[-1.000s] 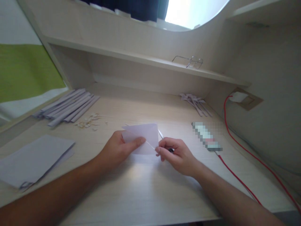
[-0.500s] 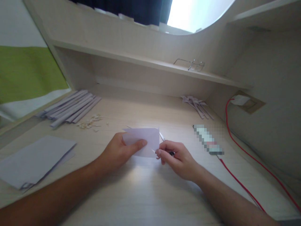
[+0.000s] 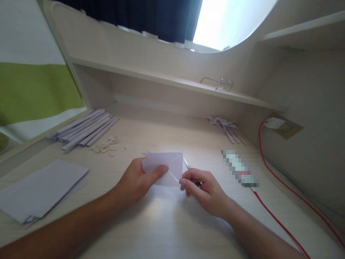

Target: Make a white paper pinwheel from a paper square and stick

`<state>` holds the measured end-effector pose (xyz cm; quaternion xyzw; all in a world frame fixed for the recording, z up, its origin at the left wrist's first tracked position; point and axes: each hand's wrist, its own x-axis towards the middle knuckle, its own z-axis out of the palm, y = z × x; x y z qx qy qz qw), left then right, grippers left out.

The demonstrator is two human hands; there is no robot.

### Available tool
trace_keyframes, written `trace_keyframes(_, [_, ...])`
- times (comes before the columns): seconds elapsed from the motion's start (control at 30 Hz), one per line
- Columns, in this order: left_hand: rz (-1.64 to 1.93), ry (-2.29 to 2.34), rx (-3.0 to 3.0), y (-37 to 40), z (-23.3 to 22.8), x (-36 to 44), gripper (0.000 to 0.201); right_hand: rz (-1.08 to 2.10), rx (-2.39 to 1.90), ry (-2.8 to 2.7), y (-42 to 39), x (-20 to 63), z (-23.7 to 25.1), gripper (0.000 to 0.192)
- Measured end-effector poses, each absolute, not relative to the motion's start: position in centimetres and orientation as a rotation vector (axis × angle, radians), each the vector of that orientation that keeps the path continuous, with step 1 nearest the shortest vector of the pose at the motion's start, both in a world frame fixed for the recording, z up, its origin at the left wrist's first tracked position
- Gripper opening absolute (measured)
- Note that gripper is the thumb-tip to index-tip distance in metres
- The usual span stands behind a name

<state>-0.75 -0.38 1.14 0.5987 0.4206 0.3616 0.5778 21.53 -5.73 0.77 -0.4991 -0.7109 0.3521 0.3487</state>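
Note:
My left hand (image 3: 140,178) is closed on a folded sheet of white paper (image 3: 175,163), its thumb lying across the front. The sheet's upper layer stands a little apart at the left edge. At the paper's lower right corner, my right hand (image 3: 203,189) pinches the end of a narrow white strip (image 3: 174,176), which runs slantwise over the paper toward my left thumb. The same hand also holds a tool with a slim metal blade (image 3: 186,163) and a black part, probably scissors; my fingers cover most of it.
Rolled paper tubes (image 3: 86,127) lie back left, beside pale curled scraps (image 3: 105,145). Stacked paper (image 3: 45,190) rests front left. Thin folded paper strips (image 3: 225,126) lie back right, near a phone (image 3: 239,167) on a red cable (image 3: 280,219). Glasses (image 3: 223,84) sit on the shelf (image 3: 161,76).
More of the narrow white strip now shows between my right fingertips and left thumb. The whole view has shifted slightly, putting the desk lower in the picture. Both hands keep their grips.

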Motion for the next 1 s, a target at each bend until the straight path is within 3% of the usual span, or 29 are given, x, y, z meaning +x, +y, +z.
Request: trace_keyframes(1.0, [0.802, 1.011, 1.442, -0.4, 1.04, -0.66, 0.036, 0.884, -1.311, -1.796, -5.68, 21.18, 0.37, 0.015])
